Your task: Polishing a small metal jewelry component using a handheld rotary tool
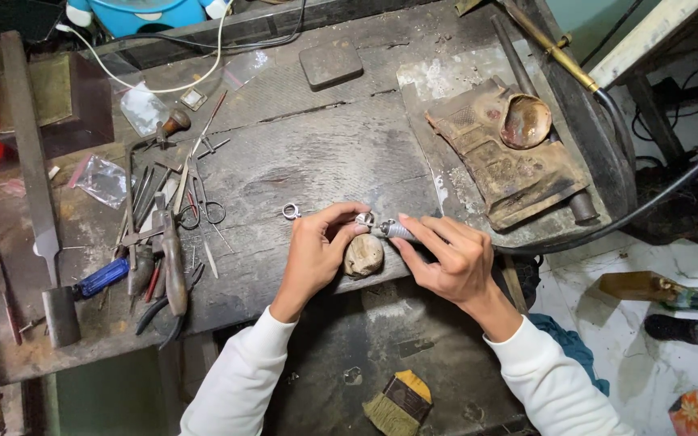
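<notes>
Pinching a small silver ring (364, 219) between thumb and fingertips, the left hand (317, 246) holds it just above a rounded wooden peg (363, 255) that juts from the near edge of the dark wooden workbench (317, 153). The ring sits at the fingertips of that hand, on its right side, directly between the two hands. The right hand (450, 257) is closed in a pen-like grip around the ribbed metal handpiece (397, 230) of a rotary tool, whose tip meets the ring; a black flexible shaft (607, 230) runs off to the right behind it. A second silver ring (291, 211) lies on the bench just left of the left hand, apart from it. Farther left rests a scatter of pliers, tweezers and small scissors (167, 234), with a long flat file (30, 153) beyond them. At the far right, a scorched soldering board (494, 161) carries a shallow round dish (525, 122).
</notes>
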